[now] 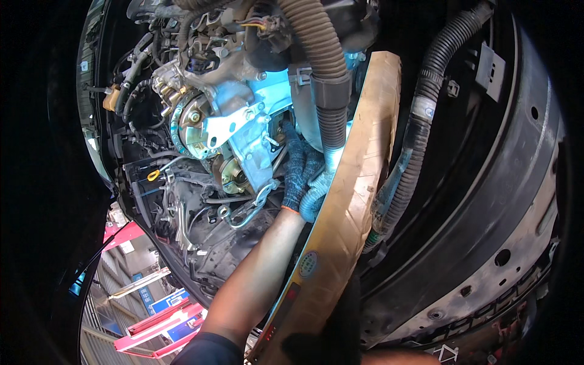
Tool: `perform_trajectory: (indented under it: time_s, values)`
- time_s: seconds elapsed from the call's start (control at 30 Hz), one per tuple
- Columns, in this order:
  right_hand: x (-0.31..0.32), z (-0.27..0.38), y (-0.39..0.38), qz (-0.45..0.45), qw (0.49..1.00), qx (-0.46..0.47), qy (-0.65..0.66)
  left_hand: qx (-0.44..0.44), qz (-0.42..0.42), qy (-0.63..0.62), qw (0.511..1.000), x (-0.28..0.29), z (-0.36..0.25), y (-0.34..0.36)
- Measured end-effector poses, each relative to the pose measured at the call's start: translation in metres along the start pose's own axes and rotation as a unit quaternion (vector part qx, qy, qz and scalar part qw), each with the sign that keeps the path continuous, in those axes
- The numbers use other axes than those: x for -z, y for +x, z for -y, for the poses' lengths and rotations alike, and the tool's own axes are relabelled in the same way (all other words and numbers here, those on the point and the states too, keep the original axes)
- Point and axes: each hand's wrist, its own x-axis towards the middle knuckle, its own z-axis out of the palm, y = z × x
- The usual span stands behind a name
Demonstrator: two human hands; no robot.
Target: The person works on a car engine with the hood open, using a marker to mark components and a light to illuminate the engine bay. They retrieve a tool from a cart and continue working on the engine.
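My left hand [296,164], in a dark knitted glove with an orange cuff edge, reaches into the gap beside the engine [243,143]. Its fingers are stretched out and look apart; the tips disappear behind a brightly lit metal bracket [234,125]. Whether they touch a part in there is hidden. Just right of the glove hangs a grey corrugated hose [331,121], which bends down past the wrist. A long brown cardboard-like panel [347,207] stands upright close to that hand. Of my right arm only a strip of bare forearm [398,357] shows at the lower edge; the hand is out of sight.
A black ribbed hose [417,131] runs along the right of the panel. Beyond it lies the vehicle's dark front crossmember [486,243]. Left of my forearm are metal pipes [182,219] and a yellow dipstick loop [154,175]. Red and blue racks [167,322] stand outside, lower left.
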Motion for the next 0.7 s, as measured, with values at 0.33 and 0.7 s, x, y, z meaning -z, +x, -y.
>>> perform_trajectory:
  time_s: [0.33, 0.7]
  values:
    - [-0.034, -0.021, -0.025, -0.018, 0.990, -0.071, -0.120, 0.010, 0.011, -0.005, 1.000, 0.003, -0.011, -0.008]
    - [-0.055, -0.085, -0.090, 0.209, 0.930, -0.045, -0.298, 0.015, 0.088, -0.189, 0.978, 0.039, -0.021, -0.050]
